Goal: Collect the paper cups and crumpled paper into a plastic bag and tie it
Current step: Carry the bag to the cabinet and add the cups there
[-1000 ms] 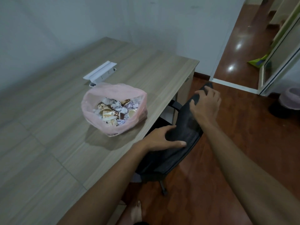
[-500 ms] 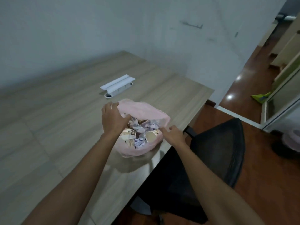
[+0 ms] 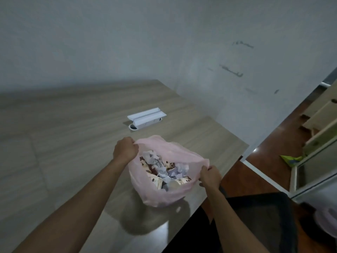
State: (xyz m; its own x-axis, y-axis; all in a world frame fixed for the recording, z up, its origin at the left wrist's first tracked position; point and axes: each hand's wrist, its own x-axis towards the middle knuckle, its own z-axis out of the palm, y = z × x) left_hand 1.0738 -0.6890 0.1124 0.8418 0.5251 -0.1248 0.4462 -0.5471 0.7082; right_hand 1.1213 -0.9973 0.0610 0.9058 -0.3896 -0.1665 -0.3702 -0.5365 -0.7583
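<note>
- Head view: a pink plastic bag (image 3: 160,196) sits on a wooden desk (image 3: 63,143), near the desk's right-hand edge, its mouth open and facing up
- Inside the bag lie patterned paper cups (image 3: 155,180) mixed with balls of crumpled paper (image 3: 150,157); the pile fills the opening from rim to rim
- The left hand (image 3: 125,150) is at the far-left side of the bag's rim, fingers curled into a fist round a bunch of the pink film
- The right hand (image 3: 209,177) is at the near-right side of the rim, thumb and fingers pinching the film there, knuckles up
- Between the two hands the rim is pulled into a long oval, the far edge standing up as a thin pink fold
- Beyond the bag, well apart from it, a white socket box (image 3: 146,118) with a raised lid is set in the desk top
- At the lower right a black chair (image 3: 259,221) stands just beside the desk edge, on a reddish-brown floor (image 3: 264,161)
- A grey wall (image 3: 164,42) with a few dark scuff marks rises behind the desk
</note>
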